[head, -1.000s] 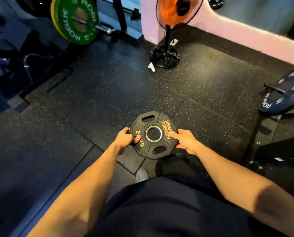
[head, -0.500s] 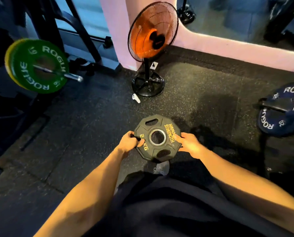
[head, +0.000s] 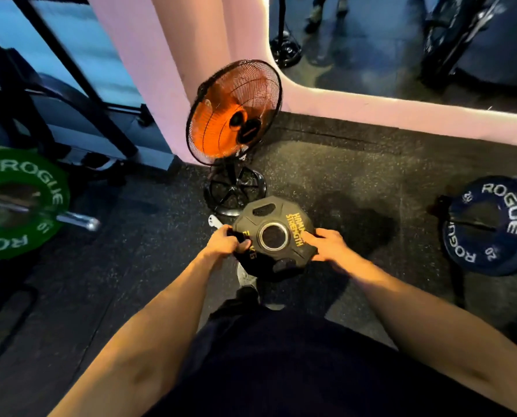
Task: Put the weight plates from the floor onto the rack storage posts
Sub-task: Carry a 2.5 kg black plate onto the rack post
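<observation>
A small black weight plate (head: 267,216) with yellow lettering and a metal-ringed centre hole hangs in front of me above the floor, face up. My left hand (head: 225,243) grips its left edge through a handle slot, fingers curled. My right hand (head: 326,243) holds the right edge, thumb on top of the plate. A blue Rogue plate (head: 492,224) sits on a storage post at the right. On the left, a green Rogue plate (head: 16,203) hangs on a steel post (head: 78,221).
An orange floor fan (head: 234,115) on a black round base (head: 236,188) stands just beyond the plate, against a pink wall (head: 161,70). A small white object (head: 214,221) lies by the fan base. Black rack uprights (head: 79,82) rise at the left. Dark rubber flooring (head: 341,176) lies between.
The plate has come up off the floor in both hands. My view has tilted up and swung, so the fan and wall look nearer and the green plate sits further left.
</observation>
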A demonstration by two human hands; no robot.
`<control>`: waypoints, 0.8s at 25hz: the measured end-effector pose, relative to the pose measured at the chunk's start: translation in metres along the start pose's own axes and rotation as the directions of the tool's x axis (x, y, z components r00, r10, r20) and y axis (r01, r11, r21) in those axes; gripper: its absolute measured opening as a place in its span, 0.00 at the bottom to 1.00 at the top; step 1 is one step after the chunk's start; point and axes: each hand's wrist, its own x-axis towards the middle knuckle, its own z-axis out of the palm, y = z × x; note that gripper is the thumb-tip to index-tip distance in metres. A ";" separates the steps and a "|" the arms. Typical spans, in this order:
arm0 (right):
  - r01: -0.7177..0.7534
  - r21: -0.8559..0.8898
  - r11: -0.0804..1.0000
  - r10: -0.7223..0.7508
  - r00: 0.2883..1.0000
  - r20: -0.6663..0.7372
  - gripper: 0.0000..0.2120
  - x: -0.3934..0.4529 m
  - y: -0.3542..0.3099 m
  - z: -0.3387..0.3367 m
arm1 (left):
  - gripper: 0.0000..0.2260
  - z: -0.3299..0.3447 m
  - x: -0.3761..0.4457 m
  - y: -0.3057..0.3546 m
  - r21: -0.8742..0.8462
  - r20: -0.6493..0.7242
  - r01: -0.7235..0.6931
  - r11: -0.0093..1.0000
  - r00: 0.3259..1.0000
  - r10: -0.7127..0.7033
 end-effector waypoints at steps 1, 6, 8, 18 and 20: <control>0.030 -0.010 1.000 -0.030 1.000 -0.008 0.22 0.019 -0.013 0.002 | 0.12 -0.003 0.026 0.015 0.012 0.027 -0.013 1.000 1.000 0.013; 0.047 0.118 0.992 -0.029 0.988 -0.151 0.16 0.093 -0.080 0.008 | 0.17 -0.016 0.145 0.104 0.202 0.145 -0.086 0.976 0.988 0.057; 0.045 0.191 0.981 -0.009 0.983 -0.185 0.17 0.119 -0.111 0.006 | 0.22 -0.016 0.186 0.144 0.255 0.194 -0.126 0.959 0.978 0.077; 0.072 0.324 0.943 0.043 0.942 -0.333 0.14 0.237 -0.204 -0.080 | 0.23 0.066 0.347 0.297 0.377 0.375 -0.222 0.899 0.924 0.071; 0.077 0.376 0.923 0.062 0.937 -0.343 0.11 0.261 -0.221 -0.114 | 0.22 0.099 0.378 0.336 0.446 0.409 -0.291 0.846 0.907 0.097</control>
